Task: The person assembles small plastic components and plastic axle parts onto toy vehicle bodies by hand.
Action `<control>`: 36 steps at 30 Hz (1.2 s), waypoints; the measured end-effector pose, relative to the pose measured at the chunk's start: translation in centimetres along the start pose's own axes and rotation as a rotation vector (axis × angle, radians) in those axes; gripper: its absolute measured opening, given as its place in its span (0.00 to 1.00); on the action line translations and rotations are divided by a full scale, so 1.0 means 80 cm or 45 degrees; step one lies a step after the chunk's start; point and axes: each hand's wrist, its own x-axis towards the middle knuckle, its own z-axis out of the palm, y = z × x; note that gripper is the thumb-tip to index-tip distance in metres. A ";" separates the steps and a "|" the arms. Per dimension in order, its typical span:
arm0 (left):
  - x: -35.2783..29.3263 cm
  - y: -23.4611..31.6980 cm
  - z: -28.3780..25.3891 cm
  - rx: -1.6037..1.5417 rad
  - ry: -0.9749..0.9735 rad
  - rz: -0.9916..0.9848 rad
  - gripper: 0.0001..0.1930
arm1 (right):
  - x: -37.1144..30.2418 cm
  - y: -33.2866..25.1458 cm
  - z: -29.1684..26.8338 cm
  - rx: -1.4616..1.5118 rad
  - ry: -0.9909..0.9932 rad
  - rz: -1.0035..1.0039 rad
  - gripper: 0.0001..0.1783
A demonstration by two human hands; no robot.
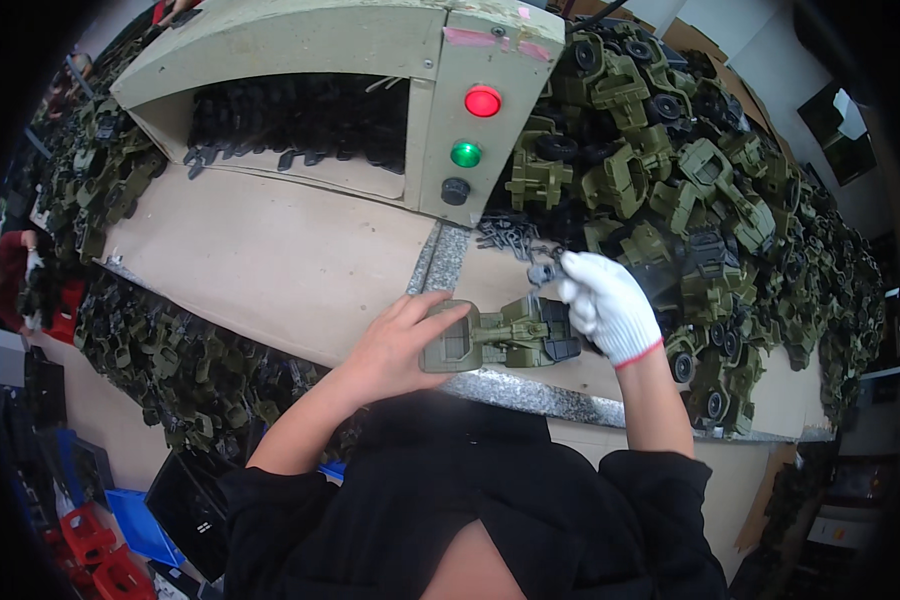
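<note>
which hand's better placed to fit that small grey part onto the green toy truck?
Right, probably. The gloved right hand already pinches the small grey part just above the green toy truck. The bare left hand grips the truck's rear end, steadying it.

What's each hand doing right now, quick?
Left hand: bare, closed on the rear of the green toy truck.
Right hand: white-gloved, pinching a small grey part at the truck.

The right hand (604, 303) wears a white knit glove with a red cuff; black sleeves are pushed up both forearms.
</note>
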 end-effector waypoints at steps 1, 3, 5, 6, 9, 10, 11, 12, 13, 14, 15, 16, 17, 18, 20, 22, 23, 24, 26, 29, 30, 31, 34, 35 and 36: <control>0.002 0.000 0.003 -0.032 0.032 0.015 0.36 | -0.019 0.003 0.002 -0.080 0.048 -0.031 0.11; 0.006 0.001 0.005 -0.058 0.032 0.023 0.36 | -0.051 0.013 0.008 -0.249 0.144 -0.046 0.12; 0.006 0.001 0.007 -0.078 0.035 0.029 0.36 | -0.058 0.029 0.009 -0.183 0.204 0.014 0.12; 0.006 0.001 0.007 -0.081 0.035 0.029 0.36 | -0.061 0.033 0.011 -0.134 0.247 0.045 0.13; 0.009 0.001 0.010 -0.097 0.043 0.053 0.36 | -0.064 0.039 0.005 -0.223 0.294 0.011 0.13; 0.010 0.000 0.011 -0.107 0.048 0.072 0.36 | -0.066 0.039 0.005 -0.301 0.325 -0.009 0.13; 0.010 0.001 0.011 -0.104 0.050 0.074 0.36 | -0.066 0.037 0.003 -0.301 0.323 -0.013 0.13; 0.010 0.001 0.011 -0.101 0.054 0.083 0.36 | -0.064 0.030 0.000 -0.519 0.293 0.013 0.13; 0.010 0.001 0.011 -0.098 0.058 0.093 0.36 | -0.064 0.025 -0.002 -0.738 0.263 0.039 0.13; 0.009 0.000 0.012 -0.098 0.064 0.088 0.36 | -0.065 0.019 -0.001 -0.744 0.258 0.040 0.13; 0.009 -0.001 0.012 -0.089 0.071 0.087 0.36 | -0.067 0.010 0.001 -1.573 0.524 -0.313 0.17; 0.008 -0.003 0.012 -0.080 0.080 0.085 0.36 | -0.069 0.000 0.007 -2.390 0.780 -0.706 0.22; 0.006 -0.004 0.011 -0.082 0.092 0.070 0.36 | -0.071 -0.018 0.025 -2.355 0.748 -0.980 0.24; 0.008 -0.004 0.010 -0.087 0.087 0.076 0.36 | -0.068 -0.033 0.042 -2.301 0.730 -1.241 0.26; 0.006 -0.007 0.009 -0.097 0.087 0.073 0.36 | -0.034 -0.044 0.065 -2.113 0.016 -1.551 0.24; 0.011 -0.012 0.009 -0.076 0.084 0.111 0.36 | -0.006 -0.020 0.084 -2.124 -0.349 -1.520 0.25; 0.013 -0.015 0.011 -0.077 0.091 0.110 0.36 | 0.003 -0.009 0.077 -2.129 -0.354 -1.523 0.25; 0.007 -0.021 0.014 -0.145 0.119 0.138 0.35 | 0.016 0.009 0.074 -2.158 -0.299 -1.389 0.26; -0.005 -0.029 0.024 -0.296 0.225 0.202 0.33 | 0.014 0.012 0.084 -2.263 -0.351 -1.203 0.27; -0.007 -0.041 0.042 -0.424 0.227 0.265 0.31 | 0.016 0.014 0.082 -2.246 -0.301 -1.144 0.26; -0.004 -0.044 0.043 -0.485 0.207 0.281 0.29 | 0.016 0.012 0.084 -2.299 -0.337 -1.162 0.27; -0.004 -0.044 0.047 -0.519 0.230 0.306 0.26 | 0.016 0.013 0.082 -2.335 -0.346 -1.118 0.27; -0.006 -0.041 0.044 -0.547 0.244 0.341 0.21 | 0.016 0.014 0.086 -2.464 -0.436 -1.073 0.27; -0.006 -0.041 0.042 -0.560 0.253 0.310 0.21 | 0.016 0.010 0.088 -2.464 -0.470 -1.042 0.27; -0.008 -0.041 0.041 -0.565 0.254 0.319 0.21 | 0.017 0.010 0.089 -2.466 -0.498 -1.011 0.27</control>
